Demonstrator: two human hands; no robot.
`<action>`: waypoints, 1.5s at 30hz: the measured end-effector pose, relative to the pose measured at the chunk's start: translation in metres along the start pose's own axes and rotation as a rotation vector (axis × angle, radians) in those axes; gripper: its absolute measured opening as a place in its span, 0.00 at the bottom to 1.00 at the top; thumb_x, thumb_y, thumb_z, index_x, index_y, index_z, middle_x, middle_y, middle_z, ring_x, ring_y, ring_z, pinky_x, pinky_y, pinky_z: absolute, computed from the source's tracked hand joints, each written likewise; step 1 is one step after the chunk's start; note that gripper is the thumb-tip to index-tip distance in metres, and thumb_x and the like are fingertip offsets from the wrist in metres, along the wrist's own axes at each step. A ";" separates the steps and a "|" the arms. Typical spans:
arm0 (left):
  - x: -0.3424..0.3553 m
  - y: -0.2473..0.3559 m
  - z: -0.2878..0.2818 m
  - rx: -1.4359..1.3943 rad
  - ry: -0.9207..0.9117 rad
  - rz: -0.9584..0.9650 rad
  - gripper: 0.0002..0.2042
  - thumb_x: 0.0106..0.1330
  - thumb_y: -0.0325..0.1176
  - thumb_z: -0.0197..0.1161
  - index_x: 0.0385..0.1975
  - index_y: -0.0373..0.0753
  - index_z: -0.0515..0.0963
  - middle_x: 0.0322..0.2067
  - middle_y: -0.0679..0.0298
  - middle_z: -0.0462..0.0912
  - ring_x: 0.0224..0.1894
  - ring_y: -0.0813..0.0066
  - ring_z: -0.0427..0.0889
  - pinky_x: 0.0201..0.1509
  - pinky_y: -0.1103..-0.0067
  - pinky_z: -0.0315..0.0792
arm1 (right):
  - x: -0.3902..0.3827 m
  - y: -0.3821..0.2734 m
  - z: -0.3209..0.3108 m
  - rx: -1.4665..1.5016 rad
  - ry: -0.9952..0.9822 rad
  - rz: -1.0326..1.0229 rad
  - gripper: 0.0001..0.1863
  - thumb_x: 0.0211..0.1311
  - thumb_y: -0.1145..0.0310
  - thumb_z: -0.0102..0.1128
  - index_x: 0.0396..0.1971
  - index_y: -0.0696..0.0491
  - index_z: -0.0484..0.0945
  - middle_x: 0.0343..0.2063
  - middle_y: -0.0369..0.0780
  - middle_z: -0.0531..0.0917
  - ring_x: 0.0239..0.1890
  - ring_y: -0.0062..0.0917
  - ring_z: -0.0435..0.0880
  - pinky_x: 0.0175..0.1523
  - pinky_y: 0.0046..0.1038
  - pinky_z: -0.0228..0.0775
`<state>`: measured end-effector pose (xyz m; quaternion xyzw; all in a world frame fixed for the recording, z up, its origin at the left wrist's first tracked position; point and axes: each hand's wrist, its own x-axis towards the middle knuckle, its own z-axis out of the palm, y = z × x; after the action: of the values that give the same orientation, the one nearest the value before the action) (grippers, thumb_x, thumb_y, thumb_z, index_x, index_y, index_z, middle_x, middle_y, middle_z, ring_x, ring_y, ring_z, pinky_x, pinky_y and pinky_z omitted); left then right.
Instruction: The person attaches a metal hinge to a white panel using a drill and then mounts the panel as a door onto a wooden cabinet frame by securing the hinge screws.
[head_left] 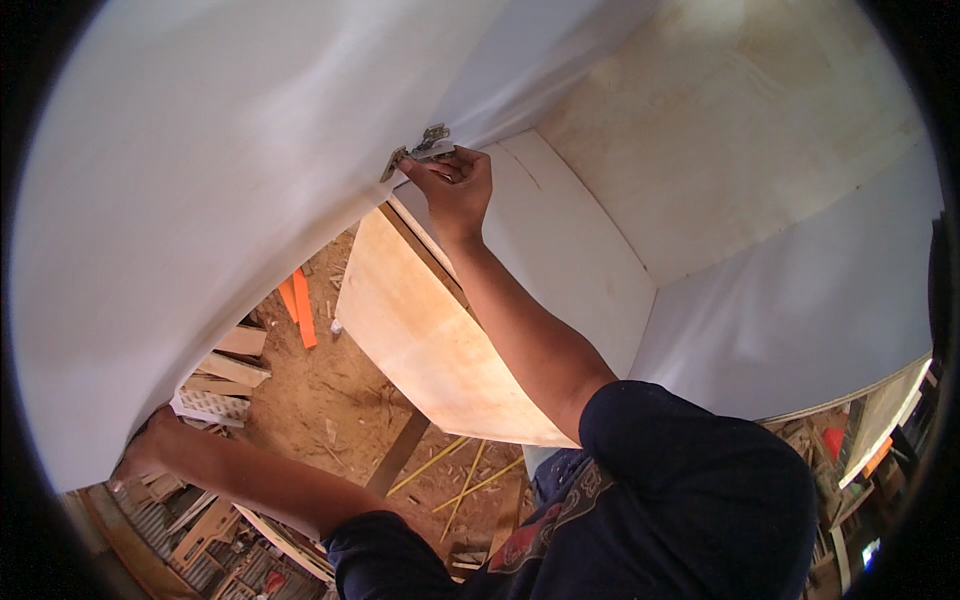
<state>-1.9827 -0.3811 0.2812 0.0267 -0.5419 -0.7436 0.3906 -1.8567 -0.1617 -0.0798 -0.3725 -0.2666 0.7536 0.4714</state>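
Note:
A large white door panel point(190, 190) fills the left and upper left. Next to it stands an open cabinet box point(575, 220) with pale inner walls. A metal cabinet hinge point(432, 150) sits between the panel's edge and the cabinet. With my arm stretched up, my right hand point(460, 198) pinches the hinge between thumb and fingers. Low at the left, my left hand point(152, 447) grips the panel's lower edge. Some of its fingers are hidden by the panel.
Orange strips point(303, 308) lie on the dusty brown floor point(300, 420). Wood offcuts point(228, 368) are piled by the panel's lower edge. Yellow sticks point(465, 480) lie near my body. A plywood side point(430, 340) of the cabinet faces the floor.

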 end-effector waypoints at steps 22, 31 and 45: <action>-0.020 0.007 0.013 0.015 0.005 0.061 0.39 0.76 0.73 0.42 0.73 0.49 0.72 0.75 0.55 0.72 0.77 0.44 0.67 0.74 0.30 0.60 | 0.008 -0.018 0.000 -0.078 -0.004 0.071 0.34 0.58 0.74 0.86 0.55 0.64 0.67 0.49 0.49 0.84 0.53 0.27 0.86 0.58 0.29 0.82; 0.002 0.001 0.003 -0.004 -0.054 0.044 0.46 0.73 0.79 0.38 0.75 0.47 0.71 0.77 0.53 0.68 0.79 0.38 0.63 0.73 0.25 0.55 | 0.008 -0.017 -0.003 -0.170 0.002 0.048 0.33 0.59 0.73 0.84 0.58 0.68 0.73 0.52 0.47 0.87 0.55 0.28 0.87 0.58 0.29 0.82; 0.002 -0.002 0.003 -0.064 -0.053 0.059 0.41 0.77 0.74 0.40 0.75 0.48 0.70 0.77 0.53 0.68 0.79 0.39 0.62 0.75 0.29 0.55 | 0.000 -0.020 0.014 -0.085 0.129 0.110 0.36 0.59 0.75 0.84 0.60 0.72 0.70 0.55 0.53 0.86 0.60 0.33 0.87 0.66 0.31 0.82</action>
<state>-1.9865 -0.3802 0.2820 -0.0215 -0.5284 -0.7492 0.3987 -1.8577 -0.1544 -0.0570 -0.4542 -0.2464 0.7407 0.4293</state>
